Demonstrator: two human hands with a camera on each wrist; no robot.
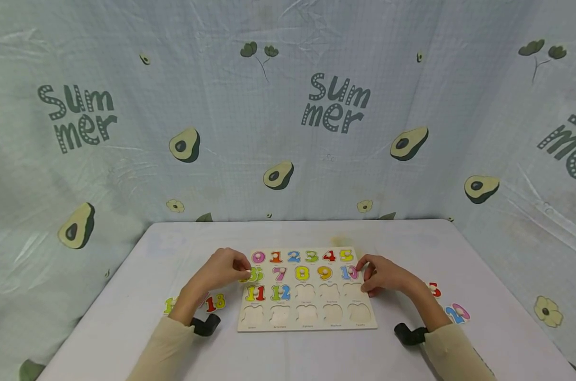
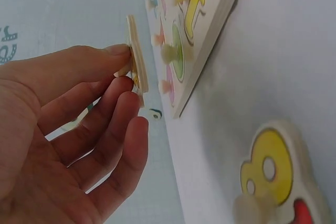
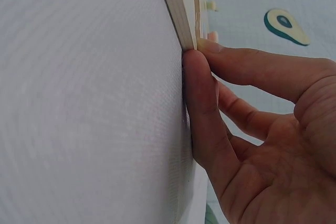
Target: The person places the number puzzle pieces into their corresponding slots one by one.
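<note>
My left hand (image 1: pixel 223 267) pinches a thin wooden puzzle piece (image 2: pixel 137 61) between thumb and fingers, just off the left edge of the number puzzle board (image 1: pixel 293 315). The piece is seen edge-on with a bit of yellow showing; its number cannot be read. Beside those fingers, the green 6 (image 1: pixel 256 274) sits in the board. On the opposite side, my right hand (image 1: pixel 385 272) grips the board's right edge, thumb on top and a finger against the side. Knobbed numbers 0 through 12 fill the upper slots; the remaining recesses show bare wood.
A red and yellow 18 piece (image 1: pixel 215 302) and a green piece (image 1: pixel 170 305) lie by the left forearm, which partly covers the green one. Right of the right forearm are a partly hidden red piece (image 1: pixel 434 289) and a blue and pink 20 (image 1: pixel 458 313). A printed curtain (image 1: pixel 288 132) hangs behind the table.
</note>
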